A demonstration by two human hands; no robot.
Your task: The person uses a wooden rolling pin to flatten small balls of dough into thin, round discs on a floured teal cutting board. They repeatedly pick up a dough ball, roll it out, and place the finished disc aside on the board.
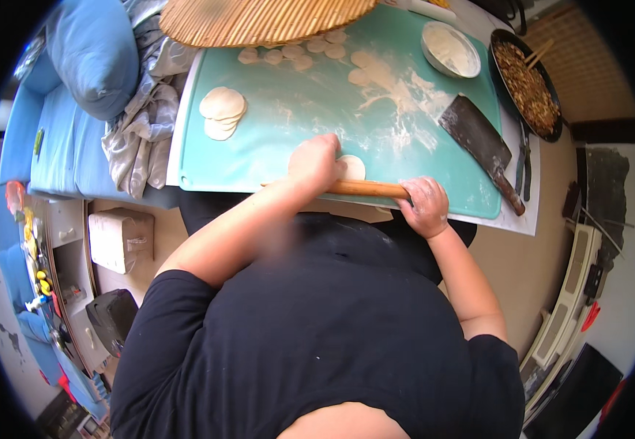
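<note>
left hand [316, 162] flat with fingers pressing one dough round [352, 167] near the teal mat [273, 124] front edge, right hand [425, 205] grip wrapped around the one rolling pin [365, 189], one cleaver [482, 146], one flour bowl [450, 49], stack of wrappers [222, 111] at left

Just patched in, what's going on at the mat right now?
A person is rolling dough on a floured teal mat. The left hand rests on a small dough round, and the right hand presses a wooden rolling pin at the mat's near edge. A stack of rolled wrappers lies at the mat's left, small dough pieces along the far edge. A cleaver, a flour bowl and a pan of filling sit to the right.
</note>
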